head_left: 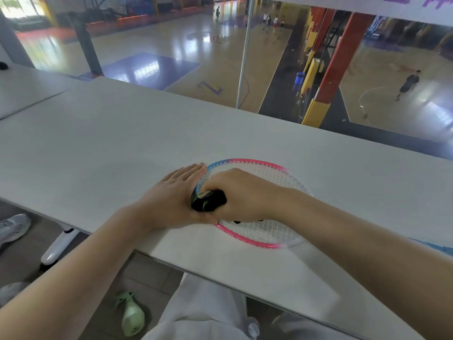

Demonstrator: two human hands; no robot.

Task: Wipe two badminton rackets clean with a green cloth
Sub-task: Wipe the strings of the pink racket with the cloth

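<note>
Racket: pink-and-blue framed badminton racket (247,233) lies flat on the pale grey counter (103,143)
Left hand (171,195): flat, fingers straight, beside the frame
Right hand (239,195): clutches a dark, green-streaked cloth (208,201) against the strings

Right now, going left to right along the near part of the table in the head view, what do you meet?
Left hand flat on the table → dark cloth gripped by the right hand → pink and blue racket head, reaching furthest right.
</note>
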